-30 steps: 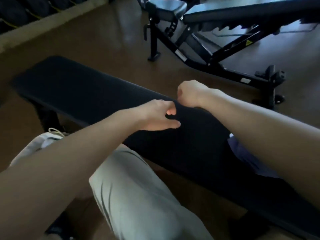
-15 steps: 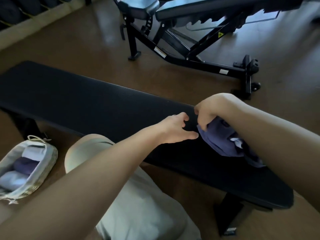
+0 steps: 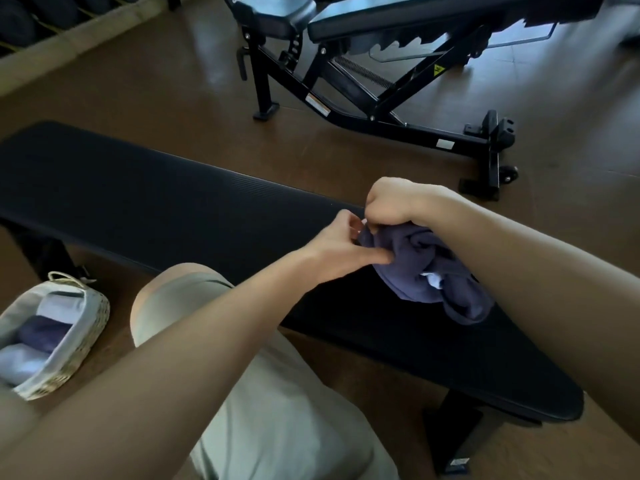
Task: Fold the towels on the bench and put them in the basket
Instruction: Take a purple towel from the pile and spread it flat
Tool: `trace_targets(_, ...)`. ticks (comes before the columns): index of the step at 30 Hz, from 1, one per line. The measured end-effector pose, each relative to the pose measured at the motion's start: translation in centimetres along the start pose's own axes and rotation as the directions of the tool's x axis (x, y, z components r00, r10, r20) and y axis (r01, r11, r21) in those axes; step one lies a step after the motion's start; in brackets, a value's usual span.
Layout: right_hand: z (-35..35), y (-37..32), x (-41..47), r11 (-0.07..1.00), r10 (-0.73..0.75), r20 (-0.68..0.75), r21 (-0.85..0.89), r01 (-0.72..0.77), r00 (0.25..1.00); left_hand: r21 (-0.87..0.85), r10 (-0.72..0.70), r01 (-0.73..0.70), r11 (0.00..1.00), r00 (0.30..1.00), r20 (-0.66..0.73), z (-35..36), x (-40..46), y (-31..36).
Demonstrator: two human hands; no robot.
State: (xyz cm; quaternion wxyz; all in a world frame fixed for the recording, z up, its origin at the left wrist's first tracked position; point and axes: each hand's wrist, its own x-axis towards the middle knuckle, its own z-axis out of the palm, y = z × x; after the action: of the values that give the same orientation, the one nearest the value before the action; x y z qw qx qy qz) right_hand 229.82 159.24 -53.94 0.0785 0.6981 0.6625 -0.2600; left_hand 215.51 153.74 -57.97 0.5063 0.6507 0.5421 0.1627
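The right hand (image 3: 398,206) is closed in a fist on the bunched purple towel (image 3: 429,268), which a second ago lay mostly hidden under that forearm and has now been drawn up clear of the desk (image 3: 138,199). The left hand (image 3: 343,251) has closed in too: half a second ago its fingers (image 3: 375,259) were spread just short of the cloth, and now thumb and forefinger pinch the towel's edge right beside the right knuckles. The towel hangs crumpled below both hands, its lower folds resting on the desk, a pale label showing among them. Both hands having hold suggests the spreading-out step is starting; no fold is made yet. The basket (image 3: 86,327) stands on the floor, well away to the left of the fingers, with folded towels already in it.
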Motion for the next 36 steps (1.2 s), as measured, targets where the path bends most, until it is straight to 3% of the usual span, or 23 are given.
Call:
trace_targets(8, -1.2, -3.6, 0.9, 0.904, -0.093, -0.19, 0.394, 0.163, 0.977, 0.008, 0.055, -0.054, 0.998, 0.996, -0.063, -7.4, -0.3, 0.1)
trace_targets(11, -1.1, -5.5, 0.8, 0.84, -0.17, -0.218, 0.477, 0.257, 0.961, 0.128, 0.108, -0.089, 0.988, 0.983, -0.148, -10.2, -0.4, -0.8)
trace_targets(14, -0.9, -7.0, 1.0, 0.816, -0.243, -0.201, 0.486, 0.312, 0.949, 0.378, 0.199, -0.099, 0.92, 0.952, -0.234, -11.9, -0.6, -1.8)
trace_targets(17, -0.9, -7.8, 1.1, 0.86, -0.298, -0.1, 0.403, 0.313, 0.949, 0.447, 0.246, -0.104, 0.889, 0.93, -0.273, -12.7, -0.7, -2.5)
trace_targets(23, -1.6, -8.3, 1.6, 0.911, -0.17, 0.1, 0.395, 0.118, 0.98, 0.379, 0.331, -0.195, 0.905, 0.881, -0.338, -13.5, -0.8, -3.2)
trace_targets(29, -2.0, -9.4, 1.6, 0.784, -0.288, 0.185, 0.609, 0.12, 0.939, 0.317, 0.372, -0.226, 0.921, 0.753, -0.542, -13.8, -0.6, -3.4)
trace_targets(34, -1.3, -9.9, 2.3, 0.65, -0.252, 0.16, 0.758, 0.045, 0.954, 0.062, 0.262, -0.292, 0.954, 0.721, -0.642, -14.7, -1.4, -3.2)
trace_targets(36, -0.8, -9.7, 2.7, 0.757, -0.173, 0.079, 0.649, 0.081, 0.982, -0.061, 0.173, -0.3, 0.952, 0.693, -0.7, -15.3, -1.9, -3.0)
